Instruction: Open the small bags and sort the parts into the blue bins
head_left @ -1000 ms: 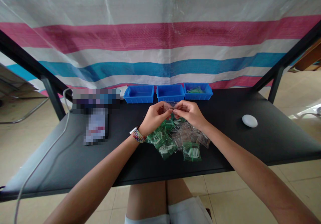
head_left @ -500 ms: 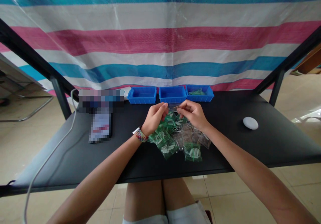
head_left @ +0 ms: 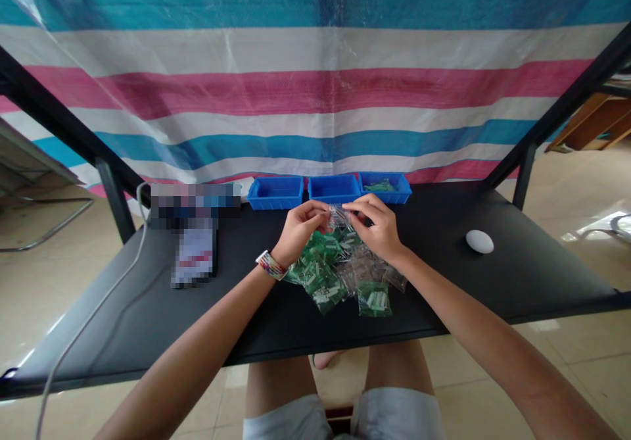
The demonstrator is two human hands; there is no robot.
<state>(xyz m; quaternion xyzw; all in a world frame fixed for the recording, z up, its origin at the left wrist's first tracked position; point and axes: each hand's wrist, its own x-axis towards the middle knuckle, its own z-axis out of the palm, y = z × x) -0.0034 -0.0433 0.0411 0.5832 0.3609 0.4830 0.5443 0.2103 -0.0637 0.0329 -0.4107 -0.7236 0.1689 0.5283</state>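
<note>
Between my two hands a small clear plastic bag [head_left: 339, 214] is stretched, with thin pieces inside too small to name. My left hand [head_left: 300, 229], with a patterned band at the wrist, pinches the bag's left side. At its right side the fingers of my right hand [head_left: 377, 228] are closed on it. Just below lies a pile of small bags: green ones [head_left: 323, 289] holding pale pieces, and brownish clear ones [head_left: 367, 266] to the right. One green bag [head_left: 374, 298] sits at the pile's front edge.
Behind my hands stand a left blue bin [head_left: 275, 193], a middle blue bin [head_left: 334, 189] and a right blue bin [head_left: 384, 188] with green bags inside. A white oval object [head_left: 480, 242] lies right on the black table [head_left: 434, 289]. A white cable [head_left: 98, 305] crosses its left side.
The clear bag is now spread flat between both hands; before, thin pieces showed at my right fingertips. My legs have moved apart, and the view has shifted slightly.
</note>
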